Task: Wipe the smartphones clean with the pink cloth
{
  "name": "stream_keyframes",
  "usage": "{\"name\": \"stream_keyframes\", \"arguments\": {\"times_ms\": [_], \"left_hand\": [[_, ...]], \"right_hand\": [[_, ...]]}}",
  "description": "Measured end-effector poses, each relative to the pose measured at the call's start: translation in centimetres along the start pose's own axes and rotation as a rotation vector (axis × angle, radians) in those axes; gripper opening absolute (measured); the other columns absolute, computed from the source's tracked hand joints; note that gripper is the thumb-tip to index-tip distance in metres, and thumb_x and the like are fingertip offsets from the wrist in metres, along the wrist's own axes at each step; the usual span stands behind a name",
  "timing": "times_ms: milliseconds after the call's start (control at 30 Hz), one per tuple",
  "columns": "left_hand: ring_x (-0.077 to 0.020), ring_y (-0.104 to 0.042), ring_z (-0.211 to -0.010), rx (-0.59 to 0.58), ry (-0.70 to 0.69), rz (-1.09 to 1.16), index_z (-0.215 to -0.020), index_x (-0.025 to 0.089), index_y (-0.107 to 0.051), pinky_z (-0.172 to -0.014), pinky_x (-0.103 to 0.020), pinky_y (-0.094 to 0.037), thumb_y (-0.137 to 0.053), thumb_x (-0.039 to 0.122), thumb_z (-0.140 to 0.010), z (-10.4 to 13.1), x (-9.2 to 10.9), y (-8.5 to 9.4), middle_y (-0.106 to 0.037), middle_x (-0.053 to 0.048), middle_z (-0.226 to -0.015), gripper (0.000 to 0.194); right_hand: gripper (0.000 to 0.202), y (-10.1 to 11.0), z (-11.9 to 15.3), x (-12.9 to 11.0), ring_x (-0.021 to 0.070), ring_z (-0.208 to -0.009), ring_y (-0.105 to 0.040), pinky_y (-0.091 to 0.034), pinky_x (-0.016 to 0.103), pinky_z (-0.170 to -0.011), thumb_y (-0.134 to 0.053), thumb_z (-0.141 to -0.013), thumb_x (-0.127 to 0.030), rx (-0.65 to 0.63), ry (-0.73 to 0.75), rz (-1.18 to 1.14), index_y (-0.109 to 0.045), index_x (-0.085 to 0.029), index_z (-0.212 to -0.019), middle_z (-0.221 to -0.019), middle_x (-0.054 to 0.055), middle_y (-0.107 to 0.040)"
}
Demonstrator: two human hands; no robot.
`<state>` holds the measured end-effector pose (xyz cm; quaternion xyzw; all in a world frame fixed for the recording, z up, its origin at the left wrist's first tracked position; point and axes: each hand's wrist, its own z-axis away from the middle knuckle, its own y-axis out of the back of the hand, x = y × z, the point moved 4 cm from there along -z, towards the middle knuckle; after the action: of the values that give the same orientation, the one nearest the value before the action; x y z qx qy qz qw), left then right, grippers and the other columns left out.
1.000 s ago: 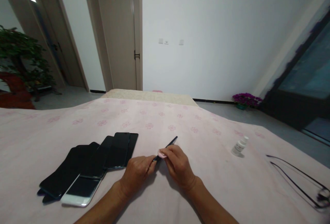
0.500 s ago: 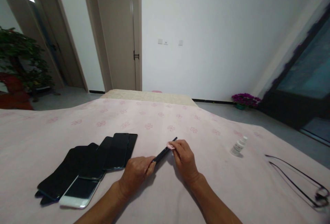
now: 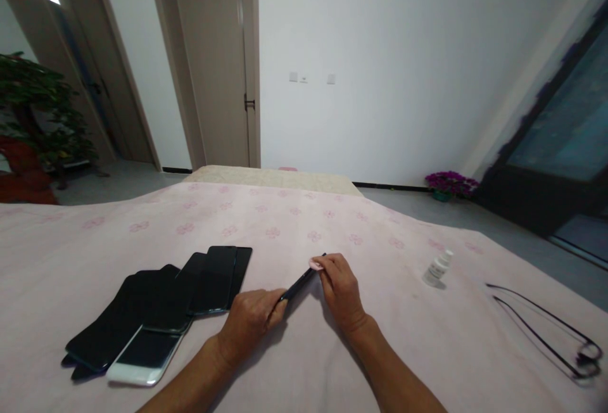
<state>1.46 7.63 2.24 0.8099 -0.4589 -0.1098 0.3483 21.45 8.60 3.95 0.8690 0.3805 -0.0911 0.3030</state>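
Observation:
A dark phone (image 3: 299,285) is held tilted and nearly edge-on above the pink cloth. My left hand (image 3: 254,315) is closed around its near end. At the far end, my right hand (image 3: 341,289) pinches a small pale pink pad (image 3: 315,264) against the phone's edge. To the left of my left hand lies an overlapping spread of several phones with dark screens (image 3: 216,280). One white-bodied phone (image 3: 135,372) is nearest to me in that spread.
A small white bottle (image 3: 437,268) stands on the pink floral cloth (image 3: 380,311) to the right. Beyond it, a pair of black-framed glasses (image 3: 546,327) lies with its temples extended. A potted purple-flowered plant (image 3: 449,184) sits on the floor past the cloth.
My right hand and the pink pad have shifted very slightly along the phone's far end. The whole view has drifted a little; my left hand keeps its grip.

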Motion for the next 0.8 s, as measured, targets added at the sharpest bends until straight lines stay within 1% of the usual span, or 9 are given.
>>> {"name": "stream_keyframes", "arguments": {"times_ms": [100,267,333,467,567,633,700,800], "left_hand": [[-0.0155,-0.068,-0.057,-0.003,0.011,0.008,-0.099,0.016,-0.065,-0.056,-0.025,-0.053,-0.046,0.022,-0.097,0.1,0.0,0.0,-0.07,-0.003,-0.068,0.02],[-0.0158,-0.067,-0.055,-0.009,0.019,0.006,-0.099,0.016,-0.065,-0.054,-0.025,-0.052,-0.048,0.02,-0.095,0.0,0.1,0.1,-0.07,-0.003,-0.068,0.018],[-0.0153,-0.067,-0.054,0.006,0.003,0.01,-0.097,0.016,-0.066,-0.053,-0.025,-0.051,-0.048,0.019,-0.095,-0.1,0.1,0.1,-0.07,-0.003,-0.066,0.018],[-0.0155,-0.067,-0.055,0.01,-0.01,0.011,-0.095,0.015,-0.066,-0.054,-0.025,-0.052,-0.049,0.018,-0.094,0.0,0.0,0.0,-0.07,-0.003,-0.066,0.017],[-0.0157,-0.068,-0.056,0.01,-0.01,0.012,-0.097,0.015,-0.066,-0.055,-0.025,-0.052,-0.049,0.019,-0.094,0.0,0.1,0.0,-0.07,-0.003,-0.067,0.017],[-0.0152,-0.067,-0.056,0.012,0.002,0.009,-0.097,0.015,-0.066,-0.055,-0.025,-0.052,-0.049,0.019,-0.095,0.0,0.0,0.0,-0.07,-0.003,-0.067,0.018],[-0.0144,-0.067,-0.056,0.006,0.014,0.013,-0.097,0.016,-0.066,-0.055,-0.024,-0.051,-0.048,0.019,-0.095,-0.1,0.0,0.0,-0.069,-0.002,-0.066,0.018],[-0.0141,-0.066,-0.055,-0.005,0.027,0.028,-0.096,0.016,-0.066,-0.054,-0.024,-0.05,-0.048,0.019,-0.095,-0.2,0.0,0.1,-0.069,-0.002,-0.066,0.019]], "right_hand": [[0.023,0.0,0.2,0.0,0.0217,-0.09,-0.059,-0.052,0.039,-0.081,-0.048,-0.096,-0.015,-0.001,-0.016,-0.011,-0.065,-0.021,-0.108,-0.096,0.008,-0.061],[0.024,-0.6,0.5,-1.1,0.0217,-0.091,-0.058,-0.051,0.038,-0.082,-0.048,-0.096,-0.015,-0.09,0.046,-0.049,-0.065,-0.022,-0.11,-0.095,0.008,-0.062],[0.024,-0.5,0.2,-0.8,0.0215,-0.091,-0.058,-0.051,0.037,-0.081,-0.047,-0.096,-0.015,-0.084,0.026,-0.054,-0.065,-0.022,-0.109,-0.094,0.008,-0.062],[0.021,0.0,-0.5,1.6,0.0208,-0.089,-0.059,-0.05,0.037,-0.081,-0.049,-0.093,-0.017,0.037,-0.131,-0.033,-0.068,-0.02,-0.102,-0.093,0.007,-0.061],[0.018,0.1,-0.7,3.8,0.0207,-0.088,-0.06,-0.05,0.037,-0.081,-0.053,-0.091,-0.025,0.123,-0.287,-0.044,-0.07,-0.019,-0.096,-0.091,0.006,-0.063],[0.021,0.1,-0.5,5.0,0.0212,-0.087,-0.061,-0.05,0.037,-0.081,-0.055,-0.09,-0.031,0.154,-0.381,-0.073,-0.071,-0.019,-0.095,-0.092,0.007,-0.065],[0.024,-0.1,-0.2,5.7,0.0221,-0.087,-0.063,-0.05,0.037,-0.08,-0.056,-0.088,-0.034,0.151,-0.456,-0.094,-0.072,-0.018,-0.094,-0.092,0.008,-0.067],[0.027,-0.6,0.5,6.5,0.0235,-0.085,-0.064,-0.049,0.036,-0.078,-0.055,-0.086,-0.035,0.071,-0.539,-0.073,-0.074,-0.017,-0.091,-0.089,0.01,-0.07]]}}
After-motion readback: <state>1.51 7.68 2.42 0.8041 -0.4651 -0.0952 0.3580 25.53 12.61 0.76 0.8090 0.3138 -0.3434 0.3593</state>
